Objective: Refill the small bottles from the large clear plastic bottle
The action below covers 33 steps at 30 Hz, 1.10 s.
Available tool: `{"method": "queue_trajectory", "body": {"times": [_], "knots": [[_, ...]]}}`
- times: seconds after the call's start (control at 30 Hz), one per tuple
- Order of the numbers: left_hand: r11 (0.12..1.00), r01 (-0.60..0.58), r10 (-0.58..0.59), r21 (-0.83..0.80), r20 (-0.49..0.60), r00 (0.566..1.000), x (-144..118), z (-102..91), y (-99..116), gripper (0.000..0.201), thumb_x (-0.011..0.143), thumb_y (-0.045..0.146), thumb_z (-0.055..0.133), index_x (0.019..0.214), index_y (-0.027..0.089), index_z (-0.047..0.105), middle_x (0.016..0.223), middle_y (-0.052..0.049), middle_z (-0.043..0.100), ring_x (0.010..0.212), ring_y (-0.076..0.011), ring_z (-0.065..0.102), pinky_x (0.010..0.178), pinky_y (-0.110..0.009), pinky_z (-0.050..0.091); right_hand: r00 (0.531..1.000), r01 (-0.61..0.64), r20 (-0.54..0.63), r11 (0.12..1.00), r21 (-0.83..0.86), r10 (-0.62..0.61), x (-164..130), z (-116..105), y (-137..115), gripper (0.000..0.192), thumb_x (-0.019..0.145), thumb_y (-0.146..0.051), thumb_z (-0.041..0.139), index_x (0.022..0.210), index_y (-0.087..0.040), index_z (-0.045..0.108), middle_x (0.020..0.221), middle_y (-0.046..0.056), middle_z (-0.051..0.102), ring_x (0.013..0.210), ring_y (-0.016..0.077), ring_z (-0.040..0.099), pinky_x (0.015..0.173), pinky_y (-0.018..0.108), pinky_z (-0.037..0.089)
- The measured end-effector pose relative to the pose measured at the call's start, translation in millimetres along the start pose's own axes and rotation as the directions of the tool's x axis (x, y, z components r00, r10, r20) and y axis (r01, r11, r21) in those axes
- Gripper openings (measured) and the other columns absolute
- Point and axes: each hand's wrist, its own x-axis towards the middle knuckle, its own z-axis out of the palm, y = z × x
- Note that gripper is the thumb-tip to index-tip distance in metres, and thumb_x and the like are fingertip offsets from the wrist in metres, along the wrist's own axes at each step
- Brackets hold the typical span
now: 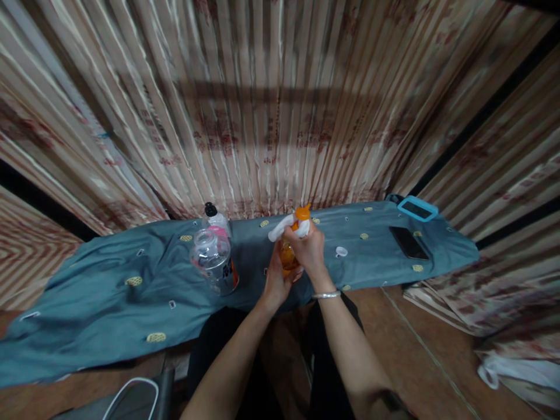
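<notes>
Orange bottle held off the front middle of a blue-green sheet, between both hands, orange cap uppermost. Left hand closed round the bottle's lower body, from the left and below. Right hand higher up, just under the cap, fingers bent and pinching a white rag against the bottle's neck; one end of the rag sticks out leftward. Which fingers press the bottle itself, cannot tell. Silvery bracelet on the right wrist. Left of the hands, apart from them: a clear jar with dark and orange print low on its side, and just behind it a pale flask with a black top, partly hidden by the jar. Right of the hands, near: a small white lid lying on the sheet. Farther right, a dark phone lying flat, and beyond it a blue-framed device, screen dark. Pleated, red-printed curtain behind; brown floor below.
</notes>
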Motion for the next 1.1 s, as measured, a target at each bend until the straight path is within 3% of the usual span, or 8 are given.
{"method": "queue_trajectory", "body": {"times": [0.3,0.53,0.6,0.77,0.87,0.97,1.03,1.1], "knots": [[0.994,0.102,-0.104,0.043,0.041,0.994,1.1,-6.3,-5.3,0.084,0.082,0.034,0.073,0.155,0.022,0.033,0.149,-0.016,0.058,0.135,-0.0317,0.060,0.117,-0.055,0.045,0.976,0.057,0.196,0.980,0.190,-0.095,12.9,-17.8,30.6,0.033,0.099,-0.039,0.066,0.123,-0.017,0.064,0.118,0.006,0.069,0.096,0.0191,0.070,0.082,0.038,0.061],[0.999,-0.009,0.009,0.045,-0.017,1.000,-0.7,4.5,-19.3,0.088,0.083,0.039,0.070,0.158,0.020,0.027,0.157,-0.020,0.048,0.145,-0.0343,0.049,0.121,-0.055,0.040,0.989,0.123,-0.099,0.979,0.160,-0.108,-33.2,-7.4,18.5,0.043,0.097,-0.039,0.067,0.135,-0.021,0.058,0.141,0.010,0.059,0.122,0.0274,0.062,0.101,0.052,0.053],[0.996,-0.023,0.027,0.082,-0.041,0.999,-6.0,10.2,-19.7,0.090,0.085,0.038,0.070,0.159,0.023,0.022,0.159,-0.018,0.045,0.146,-0.0336,0.047,0.121,-0.054,0.040,0.990,0.102,-0.114,0.982,0.158,-0.084,-30.6,-1.9,15.4,0.044,0.097,-0.039,0.067,0.136,-0.021,0.058,0.142,0.010,0.058,0.123,0.0278,0.062,0.102,0.052,0.053],[0.985,-0.049,0.051,0.165,-0.009,0.999,-24.9,16.6,-14.3,0.085,0.088,0.037,0.066,0.159,0.020,0.021,0.164,-0.021,0.032,0.156,-0.0360,0.029,0.127,-0.061,0.025,0.987,0.035,0.143,0.972,0.234,-0.070,17.3,-1.0,21.0,0.034,0.098,-0.039,0.067,0.125,-0.018,0.064,0.123,0.007,0.068,0.102,0.0213,0.070,0.087,0.042,0.060],[0.990,0.016,-0.013,0.142,-0.027,1.000,-22.4,10.8,-14.0,0.090,0.083,0.038,0.074,0.157,0.024,0.023,0.165,-0.020,0.030,0.154,-0.0356,0.032,0.123,-0.060,0.033,0.957,0.019,0.272,0.960,0.279,-0.098,37.9,-9.7,28.8,0.034,0.098,-0.039,0.067,0.125,-0.018,0.064,0.123,0.007,0.068,0.102,0.0213,0.070,0.087,0.041,0.060],[0.988,0.120,-0.113,0.100,-0.077,0.991,-4.2,4.0,-16.5,0.105,0.066,0.040,0.089,0.153,0.024,0.031,0.158,-0.017,0.038,0.149,-0.0363,0.040,0.122,-0.059,0.035,0.939,0.018,0.323,0.952,0.306,-0.122,41.8,-18.4,35.3,0.034,0.098,-0.038,0.067,0.125,-0.018,0.064,0.123,0.007,0.068,0.102,0.0210,0.070,0.087,0.041,0.060],[0.991,0.120,-0.118,0.065,-0.026,0.993,10.4,3.7,-18.4,0.108,0.056,0.039,0.094,0.148,0.024,0.040,0.154,-0.015,0.045,0.150,-0.0382,0.038,0.124,-0.060,0.030,0.937,0.025,0.325,0.951,0.308,-0.130,39.0,-22.3,37.4,0.034,0.098,-0.038,0.067,0.125,-0.018,0.063,0.123,0.007,0.068,0.102,0.0207,0.070,0.087,0.041,0.060],[0.992,0.110,-0.106,-0.055,0.071,0.992,21.0,7.2,-20.1,0.099,0.057,0.037,0.094,0.143,0.023,0.047,0.144,-0.014,0.057,0.140,-0.0367,0.050,0.121,-0.058,0.036,0.943,0.039,0.304,0.954,0.298,-0.133,33.4,-24.6,37.0,0.034,0.098,-0.038,0.067,0.125,-0.018,0.064,0.122,0.007,0.068,0.101,0.0204,0.070,0.086,0.041,0.060]]}}
